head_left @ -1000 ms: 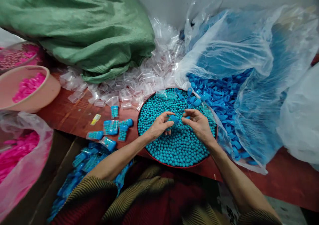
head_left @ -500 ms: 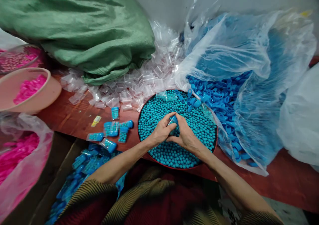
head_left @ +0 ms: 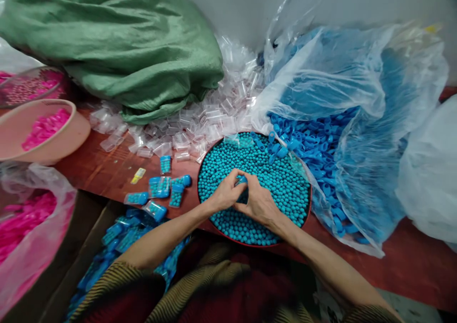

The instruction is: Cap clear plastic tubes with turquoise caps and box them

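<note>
Over a round tray [head_left: 311, 200] full of turquoise beads [head_left: 282, 180], my two hands meet fingertip to fingertip. Between them is a small clear bottle with blue at it [head_left: 243, 182], mostly covered by the fingers. My left hand [head_left: 224, 193] is closed on its left side. From the other side, my right hand [head_left: 262, 205] curls its fingers and thumb round it. A few blue caps [head_left: 274, 147] lie on the beads at the tray's far right edge. Left of the tray lie several filled bottles with blue caps [head_left: 159, 186].
Clear empty bottles [head_left: 214, 116] are heaped behind the tray, beside a green sack [head_left: 143, 51]. An opened plastic bag [head_left: 371, 146] spills blue caps [head_left: 317, 137] at right. At left stand a pink basin [head_left: 76, 127] and a bag of pink pieces [head_left: 28, 218]. Below the table edge are more filled bottles [head_left: 121, 237].
Both hands, with the bottle between them, have shifted slightly left and down over the beads. The fingers cover more of the bottle. The camera view has tilted a little.
</note>
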Demonstrator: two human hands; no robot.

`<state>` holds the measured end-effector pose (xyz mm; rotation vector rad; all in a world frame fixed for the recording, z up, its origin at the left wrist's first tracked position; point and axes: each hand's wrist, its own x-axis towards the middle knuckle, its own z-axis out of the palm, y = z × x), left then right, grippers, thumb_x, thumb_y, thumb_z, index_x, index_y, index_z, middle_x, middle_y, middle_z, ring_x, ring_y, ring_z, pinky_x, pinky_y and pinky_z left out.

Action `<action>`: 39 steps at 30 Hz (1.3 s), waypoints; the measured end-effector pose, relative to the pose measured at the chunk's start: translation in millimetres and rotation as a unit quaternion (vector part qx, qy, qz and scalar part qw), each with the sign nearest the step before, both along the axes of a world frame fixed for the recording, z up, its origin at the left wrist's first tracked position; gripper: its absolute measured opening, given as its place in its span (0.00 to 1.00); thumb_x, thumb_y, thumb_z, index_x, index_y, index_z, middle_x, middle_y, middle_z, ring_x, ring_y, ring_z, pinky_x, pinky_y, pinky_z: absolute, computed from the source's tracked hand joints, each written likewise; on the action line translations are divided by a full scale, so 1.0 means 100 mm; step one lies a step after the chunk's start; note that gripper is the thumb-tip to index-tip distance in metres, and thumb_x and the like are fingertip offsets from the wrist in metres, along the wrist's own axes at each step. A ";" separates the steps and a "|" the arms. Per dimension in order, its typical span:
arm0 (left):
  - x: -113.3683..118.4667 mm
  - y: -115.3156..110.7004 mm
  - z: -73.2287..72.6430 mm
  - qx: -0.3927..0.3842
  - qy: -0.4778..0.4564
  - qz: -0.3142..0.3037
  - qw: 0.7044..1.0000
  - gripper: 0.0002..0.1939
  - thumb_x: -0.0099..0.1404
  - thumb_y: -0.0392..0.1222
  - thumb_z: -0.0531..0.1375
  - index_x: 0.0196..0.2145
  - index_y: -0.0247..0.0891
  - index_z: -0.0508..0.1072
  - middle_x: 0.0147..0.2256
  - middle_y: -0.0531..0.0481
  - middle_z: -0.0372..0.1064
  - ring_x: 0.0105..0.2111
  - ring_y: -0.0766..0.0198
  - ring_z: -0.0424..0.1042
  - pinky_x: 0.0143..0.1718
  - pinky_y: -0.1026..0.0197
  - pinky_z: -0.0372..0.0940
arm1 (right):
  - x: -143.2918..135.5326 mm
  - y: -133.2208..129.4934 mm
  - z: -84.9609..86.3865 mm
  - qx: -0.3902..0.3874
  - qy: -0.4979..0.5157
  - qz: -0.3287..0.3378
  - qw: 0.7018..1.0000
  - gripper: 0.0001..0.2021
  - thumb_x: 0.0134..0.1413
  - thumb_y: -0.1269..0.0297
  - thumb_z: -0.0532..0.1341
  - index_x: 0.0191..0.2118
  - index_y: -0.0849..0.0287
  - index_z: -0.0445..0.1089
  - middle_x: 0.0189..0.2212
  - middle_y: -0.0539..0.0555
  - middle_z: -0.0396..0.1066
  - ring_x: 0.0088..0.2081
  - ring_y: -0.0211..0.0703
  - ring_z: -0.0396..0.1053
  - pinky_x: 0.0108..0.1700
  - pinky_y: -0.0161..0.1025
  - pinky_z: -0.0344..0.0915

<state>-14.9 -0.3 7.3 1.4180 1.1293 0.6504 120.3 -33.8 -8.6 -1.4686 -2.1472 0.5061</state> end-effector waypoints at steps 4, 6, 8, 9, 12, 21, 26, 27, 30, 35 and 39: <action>-0.67 0.02 0.15 0.058 0.140 -0.030 0.988 0.15 0.61 0.44 0.55 0.45 0.41 0.68 0.36 0.51 0.70 0.36 0.62 0.68 0.41 0.62 0.62 | 0.05 0.00 0.06 -0.014 -0.048 0.056 0.997 0.28 0.54 0.56 0.60 0.59 0.58 0.56 0.48 0.62 0.67 0.43 0.51 0.71 0.37 0.44 0.70; -1.05 0.02 0.24 0.051 0.232 -0.019 0.971 0.17 0.62 0.47 0.54 0.48 0.42 0.68 0.40 0.49 0.71 0.41 0.59 0.70 0.43 0.61 0.63 | 0.14 0.08 0.02 -0.010 -0.045 0.039 0.998 0.18 0.57 0.60 0.57 0.53 0.57 0.64 0.43 0.58 0.71 0.42 0.48 0.72 0.40 0.42 0.69; -1.34 0.01 0.32 0.063 0.387 -0.012 0.920 0.18 0.63 0.49 0.51 0.49 0.43 0.70 0.41 0.47 0.72 0.41 0.54 0.71 0.42 0.58 0.63 | 0.24 0.25 -0.03 0.006 -0.038 0.004 0.999 0.12 0.60 0.64 0.55 0.48 0.57 0.68 0.39 0.56 0.74 0.41 0.46 0.72 0.41 0.40 0.68; -1.43 0.00 0.35 0.075 0.466 0.002 0.882 0.19 0.64 0.49 0.50 0.50 0.43 0.70 0.41 0.45 0.72 0.42 0.51 0.71 0.42 0.55 0.63 | 0.27 0.36 -0.04 0.018 -0.043 -0.016 0.999 0.12 0.61 0.65 0.53 0.47 0.57 0.69 0.40 0.56 0.74 0.41 0.45 0.72 0.41 0.39 0.68; -1.42 0.02 0.37 0.131 0.611 0.064 0.778 0.21 0.65 0.47 0.49 0.52 0.41 0.69 0.41 0.40 0.70 0.42 0.47 0.70 0.41 0.52 0.63 | 0.28 0.79 -0.01 0.045 -0.107 -0.068 0.991 0.15 0.61 0.67 0.51 0.52 0.57 0.65 0.48 0.58 0.69 0.44 0.46 0.70 0.40 0.38 0.66; -0.34 0.31 0.13 0.284 0.472 -0.029 0.834 0.19 0.66 0.41 0.51 0.55 0.38 0.63 0.47 0.43 0.66 0.44 0.57 0.69 0.43 0.59 0.63 | 0.11 1.14 -0.02 -0.027 -0.218 0.024 0.975 0.13 0.61 0.68 0.51 0.49 0.56 0.67 0.48 0.57 0.66 0.43 0.43 0.68 0.38 0.34 0.63; -0.11 0.42 -0.10 0.252 0.425 -0.131 0.860 0.16 0.67 0.41 0.49 0.52 0.37 0.64 0.46 0.43 0.66 0.42 0.59 0.70 0.41 0.60 0.64 | 0.16 0.66 -0.19 -0.016 -0.172 0.105 0.979 0.18 0.60 0.73 0.49 0.52 0.60 0.66 0.51 0.59 0.68 0.47 0.44 0.67 0.46 0.38 0.65; -0.11 0.44 -0.13 0.241 0.422 -0.150 0.861 0.15 0.67 0.41 0.49 0.50 0.37 0.65 0.45 0.43 0.66 0.41 0.58 0.71 0.41 0.59 0.64 | 0.19 0.60 -0.21 -0.012 -0.159 0.115 0.981 0.18 0.60 0.73 0.49 0.52 0.60 0.67 0.52 0.59 0.68 0.48 0.44 0.67 0.48 0.39 0.64; -0.11 0.50 -0.12 0.218 0.428 -0.189 0.857 0.14 0.65 0.42 0.53 0.47 0.38 0.67 0.43 0.44 0.68 0.41 0.56 0.71 0.40 0.58 0.64 | 0.32 0.52 -0.22 0.001 -0.087 0.096 0.992 0.16 0.59 0.71 0.51 0.48 0.58 0.71 0.50 0.58 0.70 0.48 0.44 0.69 0.50 0.40 0.65; -0.01 0.73 0.08 0.119 0.483 -0.265 0.826 0.24 0.53 0.47 0.64 0.45 0.32 0.70 0.39 0.40 0.72 0.39 0.51 0.72 0.36 0.60 0.63 | 0.78 0.63 -0.02 0.072 0.007 -0.049 0.996 0.14 0.59 0.67 0.52 0.45 0.60 0.73 0.43 0.59 0.74 0.44 0.46 0.72 0.47 0.42 0.67; 0.19 0.93 0.12 0.048 0.480 -0.303 0.822 0.13 0.51 0.46 0.64 0.29 0.32 0.75 0.29 0.43 0.73 0.33 0.55 0.72 0.32 0.63 0.62 | 1.08 0.72 0.13 0.079 -0.024 -0.123 0.989 0.14 0.58 0.65 0.54 0.44 0.60 0.73 0.41 0.58 0.75 0.42 0.47 0.72 0.46 0.42 0.66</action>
